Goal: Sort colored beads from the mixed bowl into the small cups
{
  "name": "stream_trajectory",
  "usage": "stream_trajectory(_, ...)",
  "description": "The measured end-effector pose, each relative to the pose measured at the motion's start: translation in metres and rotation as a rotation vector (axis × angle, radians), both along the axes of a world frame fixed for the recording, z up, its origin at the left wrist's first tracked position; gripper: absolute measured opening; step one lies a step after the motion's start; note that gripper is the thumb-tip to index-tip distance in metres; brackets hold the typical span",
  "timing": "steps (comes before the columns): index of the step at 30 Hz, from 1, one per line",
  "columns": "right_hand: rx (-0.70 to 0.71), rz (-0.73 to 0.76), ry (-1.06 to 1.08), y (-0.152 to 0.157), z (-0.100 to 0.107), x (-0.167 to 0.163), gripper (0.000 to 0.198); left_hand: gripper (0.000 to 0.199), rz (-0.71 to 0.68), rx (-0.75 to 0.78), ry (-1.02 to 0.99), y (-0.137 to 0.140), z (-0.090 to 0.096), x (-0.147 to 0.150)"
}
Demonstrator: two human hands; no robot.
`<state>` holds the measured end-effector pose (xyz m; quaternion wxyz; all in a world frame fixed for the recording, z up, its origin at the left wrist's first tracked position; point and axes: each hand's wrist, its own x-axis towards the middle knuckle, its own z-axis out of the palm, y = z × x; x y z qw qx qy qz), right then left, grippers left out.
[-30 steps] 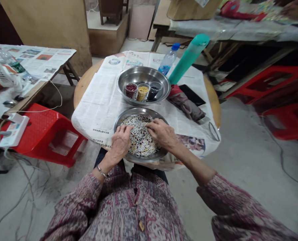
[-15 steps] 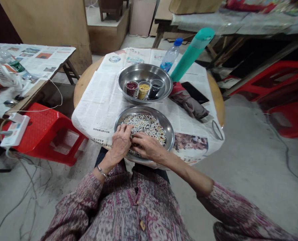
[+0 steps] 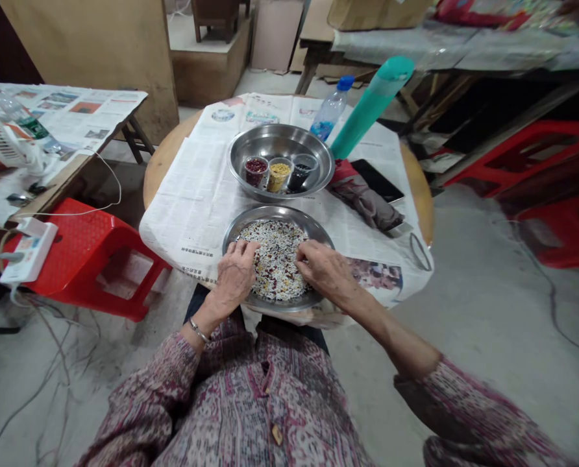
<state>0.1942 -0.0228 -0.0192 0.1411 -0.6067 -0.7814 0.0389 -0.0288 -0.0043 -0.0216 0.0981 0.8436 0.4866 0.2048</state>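
Observation:
A shallow steel dish [image 3: 313, 228] near the table's front edge holds mixed white, dark red, yellow and black grains [image 3: 276, 259]. My left hand [image 3: 235, 271] lies over its left edge with curled fingers touching the grains; what they hold, if anything, is hidden. On the right side of the dish, my right hand [image 3: 327, 271] is closed in a pinch at the grains, its fingertips too small to read. Behind stands a steel bowl [image 3: 280, 135] with three clear cups: dark red beans [image 3: 256, 167], yellow grains [image 3: 279, 170] and black beans [image 3: 302, 172].
Newspaper [image 3: 182, 214] covers the round table. Behind and right of the bowl are a water bottle [image 3: 329, 110], a tall green container [image 3: 372, 107], a folded umbrella [image 3: 365, 202] and a dark phone [image 3: 378, 181]. A red stool [image 3: 89, 259] bears a power strip [image 3: 30, 251].
My right hand has moved right across the dish, away from my left hand, baring the grains between them. My left hand has stayed in place.

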Motion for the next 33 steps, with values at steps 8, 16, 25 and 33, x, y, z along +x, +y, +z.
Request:
stream_trajectory(8, -0.03, 0.006, 0.056, -0.009, -0.002, 0.002, 0.016, 0.026, -0.032, 0.016, 0.035, 0.001, -0.001, 0.0)
stream_trajectory(16, -0.079, 0.026, 0.037, -0.017, -0.006, -0.012, 0.021, 0.024, -0.019, 0.004, 0.036, 0.001, 0.001, 0.001)
stream_trajectory(25, -0.121, 0.326, 0.22, -0.01, -0.008, -0.055, 0.013, 0.043, 0.013, 0.021, -0.016, 0.002, -0.003, -0.001)
stream_trajectory(33, -0.083, 0.272, 0.12, -0.002, -0.007, -0.043, 0.021, 0.045, 0.012, 0.017, -0.021, 0.001, -0.002, 0.0)
